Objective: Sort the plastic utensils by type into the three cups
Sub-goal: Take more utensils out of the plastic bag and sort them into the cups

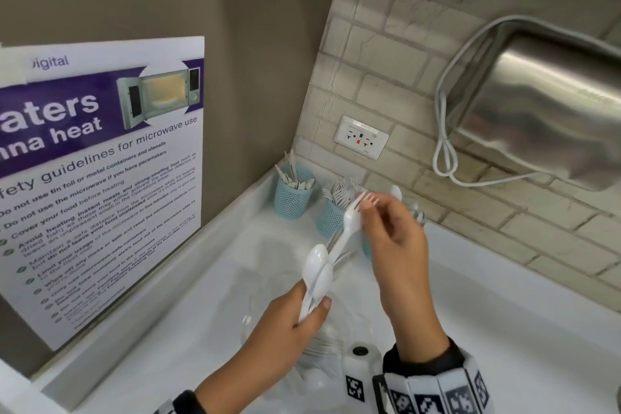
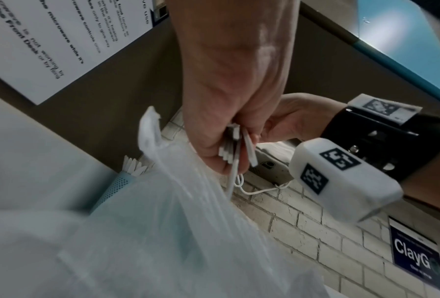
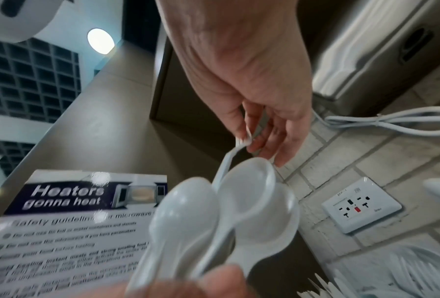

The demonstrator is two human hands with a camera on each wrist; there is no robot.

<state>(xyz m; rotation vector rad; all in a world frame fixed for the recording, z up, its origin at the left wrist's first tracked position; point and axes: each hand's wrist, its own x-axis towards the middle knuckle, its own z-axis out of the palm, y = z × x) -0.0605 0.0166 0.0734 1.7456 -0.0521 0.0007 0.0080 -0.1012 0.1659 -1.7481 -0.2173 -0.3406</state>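
Note:
My left hand (image 1: 312, 302) grips a bundle of white plastic spoons (image 1: 317, 267) by the handles, bowls up; the handle ends (image 2: 231, 149) stick out below the fist. My right hand (image 1: 366, 207) pinches the tine end of a white fork (image 1: 351, 218), whose handle runs down among the spoons (image 3: 239, 211). Behind the hands stand three teal mesh cups: the left cup (image 1: 291, 198) holds knives, the middle cup (image 1: 331, 220) holds forks, and the right cup (image 1: 368, 250) is mostly hidden by my right hand, with spoon bowls (image 1: 415, 210) showing above it.
A clear plastic bag (image 1: 302, 349) lies on the white counter (image 1: 504, 312) under my hands. A microwave safety poster (image 1: 100, 178) leans at the left. On the brick wall are an outlet (image 1: 361, 141), a steel dispenser (image 1: 537, 111) and a looped white cord (image 1: 443, 151).

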